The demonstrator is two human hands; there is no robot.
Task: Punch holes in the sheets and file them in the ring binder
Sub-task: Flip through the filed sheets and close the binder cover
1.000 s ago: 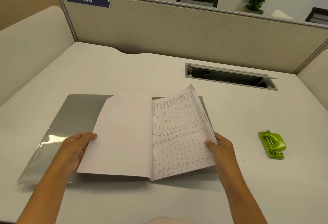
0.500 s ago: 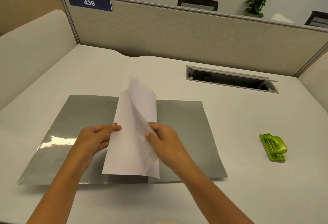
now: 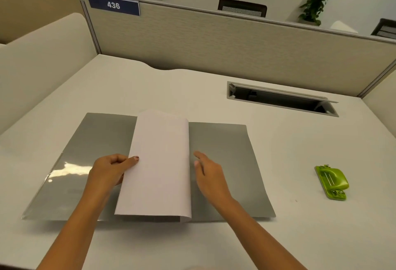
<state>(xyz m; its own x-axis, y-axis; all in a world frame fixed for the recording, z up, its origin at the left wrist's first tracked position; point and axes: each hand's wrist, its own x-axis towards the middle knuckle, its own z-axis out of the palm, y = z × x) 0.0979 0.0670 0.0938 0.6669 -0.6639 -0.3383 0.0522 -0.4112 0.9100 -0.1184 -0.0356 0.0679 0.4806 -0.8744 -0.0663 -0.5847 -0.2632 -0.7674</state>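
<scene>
The sheets (image 3: 158, 162) lie doubled over on the middle of the opened ring binder (image 3: 225, 162). Their long axis runs from the near edge of the tabletop (image 3: 300, 237) towards the far one, with the rounded fold on the right and the loose edges on the left. The grey covers lie flat, and I can make out no rings from here.

The left hand (image 3: 107, 171) has the loose edge, thumb on top and fingers (image 3: 120, 181) curled beneath, pinching the paper about halfway along. The right hand (image 3: 211, 175) rests on the bare cover just beside the fold, fingers (image 3: 199, 156) loosely straight and holding nothing.

The hole punch (image 3: 331, 182) sits well apart towards the right edge of the tabletop. To my eye it is the free right hand's to fetch, since it is much the nearer.
</scene>
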